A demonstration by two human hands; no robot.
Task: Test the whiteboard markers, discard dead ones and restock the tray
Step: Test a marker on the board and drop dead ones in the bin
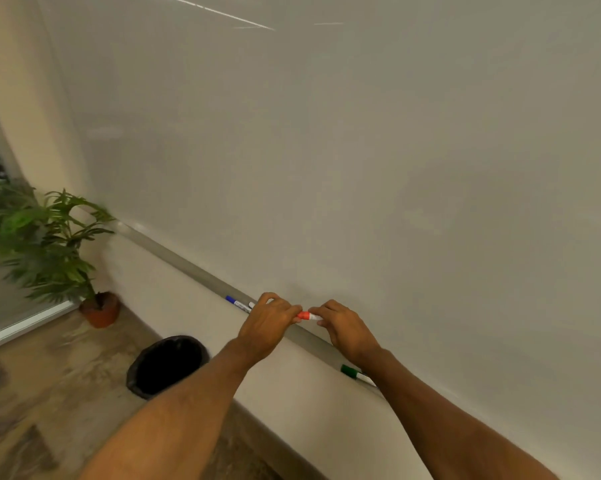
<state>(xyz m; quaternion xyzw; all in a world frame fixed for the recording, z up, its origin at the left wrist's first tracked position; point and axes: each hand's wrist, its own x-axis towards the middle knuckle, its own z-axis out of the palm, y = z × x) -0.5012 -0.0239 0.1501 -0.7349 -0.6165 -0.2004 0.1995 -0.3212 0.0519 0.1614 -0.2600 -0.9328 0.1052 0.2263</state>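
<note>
A red-capped marker (pixel 307 316) is held level between both hands just above the grey tray (pixel 188 263) that runs along the bottom of the whiteboard (pixel 361 150). My left hand (pixel 268 323) grips the red cap end. My right hand (pixel 347 329) pinches the white barrel end. A blue-capped marker (pixel 236 303) lies in the tray just left of my left hand. A green-capped marker (pixel 354 373) lies in the tray to the right, partly hidden behind my right forearm.
A black-lined waste bin (pixel 167 365) stands on the floor below my left forearm, close to the wall. A potted plant (pixel 49 244) in a terracotta pot sits in the left corner beside a glass panel.
</note>
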